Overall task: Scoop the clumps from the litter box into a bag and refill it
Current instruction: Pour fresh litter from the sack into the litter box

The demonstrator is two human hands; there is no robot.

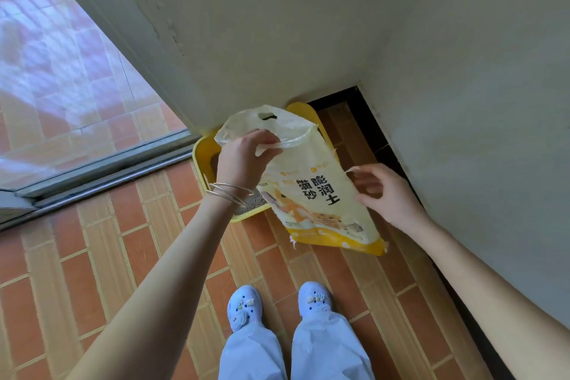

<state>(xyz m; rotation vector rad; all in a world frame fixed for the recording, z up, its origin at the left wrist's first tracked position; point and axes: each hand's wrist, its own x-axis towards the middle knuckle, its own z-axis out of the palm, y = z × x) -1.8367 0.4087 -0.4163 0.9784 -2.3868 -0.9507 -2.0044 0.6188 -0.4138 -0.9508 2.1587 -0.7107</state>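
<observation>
Looks straight down at a litter bag [317,194], cream with a yellow base and black Chinese print, tilted, mouth open at the top. Cannot see inside it, nor tell whether its base rests on the floor.

Grips the bag's top edge with the left hand [243,157], fingers [266,137] curled tight over the rim just below the cut-out handle. Sets the right hand [385,191] at the bag's side edge, thumb and fingers [367,197] slightly apart and loosely curled, touching the plastic; cannot tell whether pinching it.

Behind and beneath the left fingers, partly hidden by bag and wrist: a yellow litter box [202,148] on the floor against the wall, holding grey litter [251,205] seen just past the wrist. Around that wrist, thin metal bangles [229,191].

Under everything, orange brick-pattern floor tiles [123,256]. Left of the left fingers, a sliding glass door [77,86] with a metal track. Beyond both hands, pale walls [277,25] meeting in a corner. Nearer than the fingers, pale blue clogs [243,305] and light trousers [330,348].
</observation>
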